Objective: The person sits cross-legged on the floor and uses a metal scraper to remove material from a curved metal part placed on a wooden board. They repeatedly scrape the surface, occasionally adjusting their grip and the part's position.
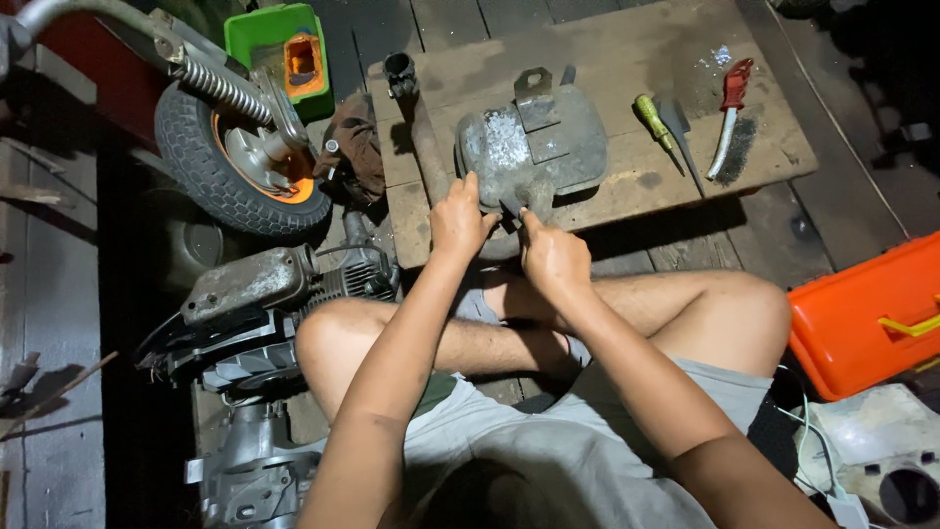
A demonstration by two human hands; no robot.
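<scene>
While the left hand (458,217) presses the dull grey, scratched metal cover (534,147) lying broadside across the wooden worktop (627,59), the right hand (551,253) pinches a small dark tool (510,208) at its near edge.

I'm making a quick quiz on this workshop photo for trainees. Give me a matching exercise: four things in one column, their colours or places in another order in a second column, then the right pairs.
Things:
1. toolbox
2. screwdriver
3. wheel
4. grey metal part

Descriptions:
A. on the wooden board, just ahead of the left hand and right hand
B. yellow-green handle
C. orange, at the far right
D. black tyre, orange rim, upper left

Pairs: 1-C, 2-B, 3-D, 4-A
</scene>
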